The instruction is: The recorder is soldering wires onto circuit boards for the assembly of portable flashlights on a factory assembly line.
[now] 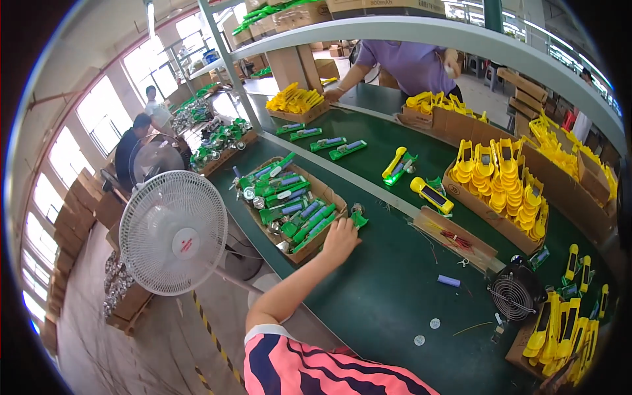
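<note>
My left hand (342, 241) reaches in from the lower left, its back toward me and fingers curled at the right rim of a cardboard box (266, 227). At its fingertips is a green plastic lamp part (359, 218) with a small silvery cup; the hand appears closed on it, though the fingers partly hide the grip. The box holds several green lamp parts (283, 191) fitted with purple cylindrical cells and silvery reflectors. My right hand is out of view.
A white fan (174, 232) stands left of the green table (388, 283). Yellow housings (500, 178) fill a box at right. Beyond lie a loose purple cell (449, 281), a wire tray (454, 237) and a small black fan (515, 293). Another person (411, 66) works across the table.
</note>
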`<state>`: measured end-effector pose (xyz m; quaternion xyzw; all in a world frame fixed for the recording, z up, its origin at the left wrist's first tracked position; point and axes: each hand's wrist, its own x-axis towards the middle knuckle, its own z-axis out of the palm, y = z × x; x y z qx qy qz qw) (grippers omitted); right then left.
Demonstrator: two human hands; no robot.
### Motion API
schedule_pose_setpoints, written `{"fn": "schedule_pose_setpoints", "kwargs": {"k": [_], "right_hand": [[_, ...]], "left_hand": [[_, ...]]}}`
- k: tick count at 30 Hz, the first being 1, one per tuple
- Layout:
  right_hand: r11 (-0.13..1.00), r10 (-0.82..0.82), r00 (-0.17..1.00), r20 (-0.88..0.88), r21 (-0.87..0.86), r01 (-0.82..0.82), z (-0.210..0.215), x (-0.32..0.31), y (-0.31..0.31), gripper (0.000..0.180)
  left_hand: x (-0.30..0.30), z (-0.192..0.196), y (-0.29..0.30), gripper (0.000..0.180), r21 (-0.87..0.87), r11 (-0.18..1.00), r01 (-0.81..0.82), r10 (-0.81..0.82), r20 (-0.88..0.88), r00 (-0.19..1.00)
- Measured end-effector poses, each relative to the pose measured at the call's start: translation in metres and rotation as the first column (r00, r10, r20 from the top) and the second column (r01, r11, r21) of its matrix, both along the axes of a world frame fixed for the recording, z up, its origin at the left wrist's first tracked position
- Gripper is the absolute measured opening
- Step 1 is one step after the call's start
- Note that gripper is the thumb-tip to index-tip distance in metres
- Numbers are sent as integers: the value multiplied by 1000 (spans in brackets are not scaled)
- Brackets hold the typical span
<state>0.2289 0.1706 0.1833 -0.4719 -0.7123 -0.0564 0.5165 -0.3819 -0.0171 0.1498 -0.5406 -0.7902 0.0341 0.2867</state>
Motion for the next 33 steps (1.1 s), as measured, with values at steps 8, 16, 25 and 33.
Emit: {"fn": "schedule_pose_setpoints", "kwargs": {"k": [8, 16, 25, 33], "right_hand": [[968, -224, 966, 131, -81, 236, -25, 62, 21, 40], [930, -357, 899, 252, 183, 318, -15, 39, -17, 31], [988, -56, 982, -178, -151, 29, -55, -57, -126, 18], [841, 402, 915, -29, -383, -382, -80, -121, -148, 38]], "left_hand": [[6, -46, -21, 11, 182, 983, -13, 15, -8, 1000], [23, -27, -43, 36, 435, 893, 113, -296, 380, 876], [151, -41, -60, 29, 204, 582, 787, -742, 529, 412], [193, -15, -47, 30, 280, 515, 810, -766, 575, 288]]}}
